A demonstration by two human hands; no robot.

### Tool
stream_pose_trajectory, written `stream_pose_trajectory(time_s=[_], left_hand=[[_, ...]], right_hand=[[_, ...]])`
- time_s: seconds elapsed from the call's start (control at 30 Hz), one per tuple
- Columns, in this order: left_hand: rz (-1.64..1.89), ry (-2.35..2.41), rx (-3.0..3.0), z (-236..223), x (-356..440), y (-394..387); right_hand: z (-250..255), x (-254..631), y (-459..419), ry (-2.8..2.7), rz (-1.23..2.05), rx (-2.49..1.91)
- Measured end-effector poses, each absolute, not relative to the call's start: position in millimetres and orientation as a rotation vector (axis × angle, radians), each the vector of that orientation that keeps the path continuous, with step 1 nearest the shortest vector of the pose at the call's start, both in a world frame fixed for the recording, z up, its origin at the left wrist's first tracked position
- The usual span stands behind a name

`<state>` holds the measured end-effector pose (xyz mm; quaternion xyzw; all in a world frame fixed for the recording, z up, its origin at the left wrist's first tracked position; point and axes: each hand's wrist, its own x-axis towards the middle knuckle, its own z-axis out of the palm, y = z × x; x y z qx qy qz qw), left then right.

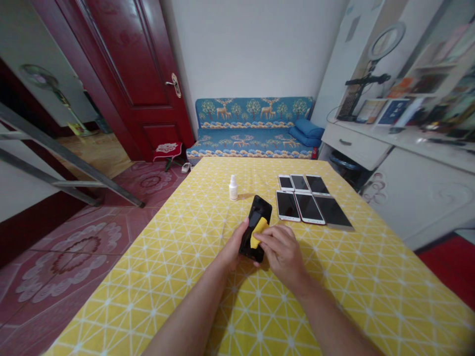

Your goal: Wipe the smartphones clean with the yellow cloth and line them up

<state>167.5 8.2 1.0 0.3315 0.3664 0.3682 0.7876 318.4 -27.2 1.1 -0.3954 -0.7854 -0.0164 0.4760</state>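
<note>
A black smartphone (256, 213) is held tilted above the table by my left hand (234, 244), whose thumb lies along its left edge. Most of the left fingers are hidden beneath the phone. Pinched in my right hand (282, 249) is a small yellow cloth (259, 231), which rests against the phone's dark face. Beyond the phone stands a small white spray bottle (233, 189), upright and touched by neither hand. To the right, several phones lie face up in two rows, among them a white-edged phone (310, 207) and a larger dark-screened device (334, 212).
A yellow patterned cloth (178, 267) covers the table. Behind it is a blue sofa (252, 134). A white cabinet (411, 183) with a ring light (386, 42) stands at right; a red door (129, 64) and a metal ladder (85, 173) are at left.
</note>
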Motion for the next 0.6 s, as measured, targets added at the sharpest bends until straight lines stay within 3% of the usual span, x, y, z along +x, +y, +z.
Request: stream_pose_trajectory(time_s=[0.33,0.6], left_hand=[[0.949,0.676,0.467,-1,165,15],[1.171,0.496,0.479,-1,166,20]], right_hand=[[9,299,-43,-1.965,0.093,-0.736],[-1,326,-26,-1.257,0.149,-1.153]])
